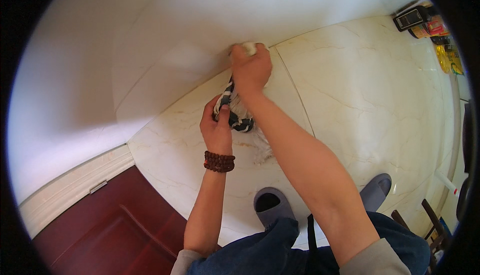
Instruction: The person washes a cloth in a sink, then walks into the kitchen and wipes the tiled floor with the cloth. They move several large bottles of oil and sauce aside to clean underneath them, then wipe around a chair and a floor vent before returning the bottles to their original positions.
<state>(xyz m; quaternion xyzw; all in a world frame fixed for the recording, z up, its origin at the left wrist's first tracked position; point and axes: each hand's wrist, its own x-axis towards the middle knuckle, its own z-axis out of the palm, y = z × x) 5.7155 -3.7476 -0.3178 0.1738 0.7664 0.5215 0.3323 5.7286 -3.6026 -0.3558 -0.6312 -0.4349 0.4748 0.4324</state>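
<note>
My left hand (217, 123), with a brown bead bracelet (219, 162) on its wrist, grips a bunched cloth (240, 123) with black and white stripes. Farther up, my right hand (252, 64) is closed on a whitish part of what looks like the same bundle, near the foot of the white wall (157, 42). Its fingertips are partly hidden. Thin, pale, crumpled material (262, 147) hangs or lies just below the bundle; which of the two cannot be told.
Marbled floor tiles (337, 87) spread below the hands. Bottles (410, 19) stand along the far right. A dark red door panel (112, 222) fills the lower left. Grey slippers (272, 205) are on my feet, and dark wooden legs (435, 215) show at the lower right.
</note>
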